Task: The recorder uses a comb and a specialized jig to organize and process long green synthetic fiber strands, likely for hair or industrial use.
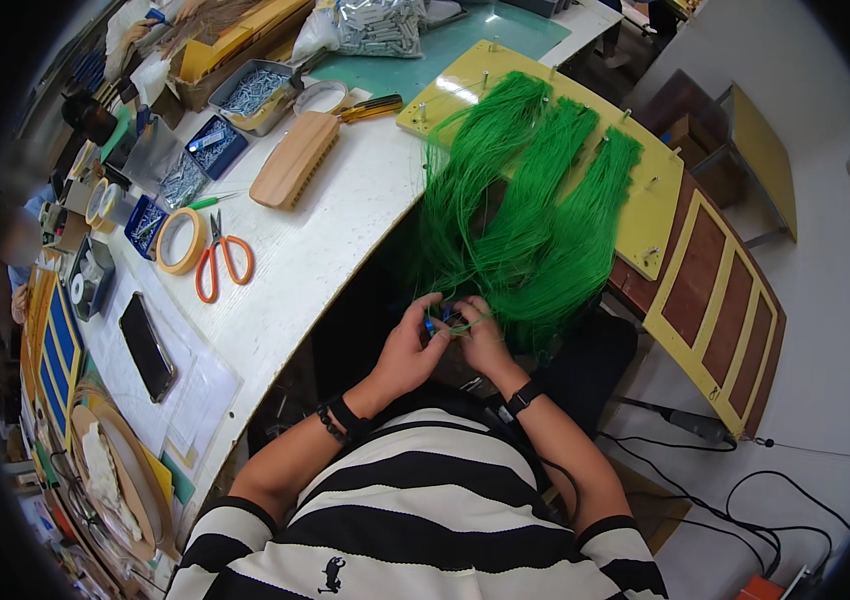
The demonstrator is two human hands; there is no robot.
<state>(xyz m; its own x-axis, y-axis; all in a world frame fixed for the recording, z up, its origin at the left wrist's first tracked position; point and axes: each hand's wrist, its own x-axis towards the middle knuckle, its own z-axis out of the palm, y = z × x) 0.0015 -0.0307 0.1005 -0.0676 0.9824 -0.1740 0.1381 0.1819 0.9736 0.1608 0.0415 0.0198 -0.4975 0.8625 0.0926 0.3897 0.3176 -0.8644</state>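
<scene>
Three long bundles of bright green hair-like strands hang from a pale yellow board with metal pegs and trail toward my lap. At their lower ends my left hand and my right hand meet, fingers bent and close together. Both pinch a few thin green strands between the fingertips. Small blue bits show at the fingers; whether these are tape or a tool I cannot make out.
On the white table to the left lie a wooden brush, orange-handled scissors, a tape roll, a phone and boxes of small metal parts. A yellow-framed panel stands at right; black cables cross the floor.
</scene>
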